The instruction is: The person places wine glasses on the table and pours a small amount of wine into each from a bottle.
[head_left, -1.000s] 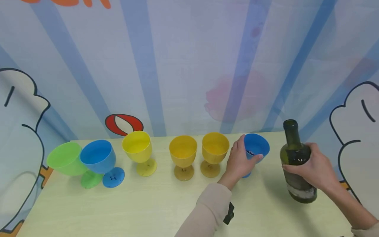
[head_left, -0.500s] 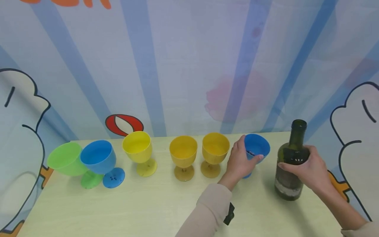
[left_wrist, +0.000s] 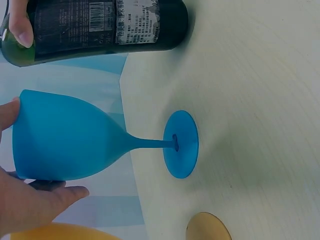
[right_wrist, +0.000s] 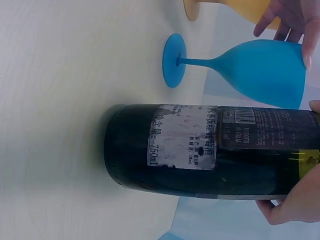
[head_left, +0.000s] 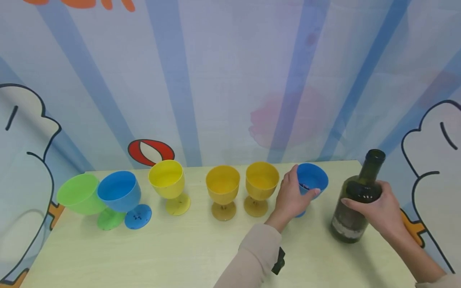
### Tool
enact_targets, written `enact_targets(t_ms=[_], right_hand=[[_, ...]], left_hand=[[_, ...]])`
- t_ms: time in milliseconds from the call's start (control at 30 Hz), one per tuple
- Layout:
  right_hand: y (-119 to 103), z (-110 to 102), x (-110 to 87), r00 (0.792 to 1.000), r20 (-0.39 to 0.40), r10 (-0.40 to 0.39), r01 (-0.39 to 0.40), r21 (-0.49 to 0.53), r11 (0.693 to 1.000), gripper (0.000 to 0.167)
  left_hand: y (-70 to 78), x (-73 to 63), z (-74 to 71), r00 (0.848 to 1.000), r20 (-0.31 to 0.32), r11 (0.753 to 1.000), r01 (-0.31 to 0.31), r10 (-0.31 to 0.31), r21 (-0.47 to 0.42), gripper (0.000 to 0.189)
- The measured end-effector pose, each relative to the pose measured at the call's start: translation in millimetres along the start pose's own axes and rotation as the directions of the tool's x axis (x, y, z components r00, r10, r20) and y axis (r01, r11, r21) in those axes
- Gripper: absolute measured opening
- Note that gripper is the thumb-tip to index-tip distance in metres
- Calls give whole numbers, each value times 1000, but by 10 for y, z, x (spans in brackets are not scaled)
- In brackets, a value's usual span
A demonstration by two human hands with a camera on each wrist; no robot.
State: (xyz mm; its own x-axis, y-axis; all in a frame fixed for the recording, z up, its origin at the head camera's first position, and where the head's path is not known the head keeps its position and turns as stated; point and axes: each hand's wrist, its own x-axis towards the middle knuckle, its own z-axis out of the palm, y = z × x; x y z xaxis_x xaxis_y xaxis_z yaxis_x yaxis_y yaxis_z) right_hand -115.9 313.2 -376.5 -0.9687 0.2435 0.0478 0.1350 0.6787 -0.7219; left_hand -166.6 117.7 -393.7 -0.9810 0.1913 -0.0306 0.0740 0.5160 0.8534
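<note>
Bottle [right_wrist: 227, 165] | label print [right_wrist: 182, 137]: wrist views | held goblet [head_left: 313, 175], dark contents [head_left: 304, 186]: head

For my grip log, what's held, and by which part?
The left hand holds the rightmost blue goblet by its upper bowl; the right hand, the wine bottle by its upper body.

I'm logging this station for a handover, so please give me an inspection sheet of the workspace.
Surface: pale tabletop, faint grain visible.
Things in hand: held blue goblet, something dark inside, too small to identify; green bottle, its white label scuffed.
Clutter: left of these, green goblet, second blue goblet, yellow goblet, orange goblet and another orange goblet.
Hands: left hand holds the goblet's bowl; right hand grips the bottle.
Cables: nothing seen.
Surroundings: blue-striped backdrop behind the tabletop.
</note>
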Motion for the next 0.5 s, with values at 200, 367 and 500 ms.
enact_targets(t_ms=[200,367,500], right_hand=[[60,-17,5,999,-1,38,-38,17,999,93],[90,-47,13,999,6,44,-44,23,999,93],[117,-82,8,998,32,53,-54,18,998,96]], left_hand=[[4,-2,23,1000,2,1000,-4,4,4,76],[4,-4,20,1000,-4,1000,-3,3,9,76],[5,-5,6,1000,3,1000,-1,1,2,76]])
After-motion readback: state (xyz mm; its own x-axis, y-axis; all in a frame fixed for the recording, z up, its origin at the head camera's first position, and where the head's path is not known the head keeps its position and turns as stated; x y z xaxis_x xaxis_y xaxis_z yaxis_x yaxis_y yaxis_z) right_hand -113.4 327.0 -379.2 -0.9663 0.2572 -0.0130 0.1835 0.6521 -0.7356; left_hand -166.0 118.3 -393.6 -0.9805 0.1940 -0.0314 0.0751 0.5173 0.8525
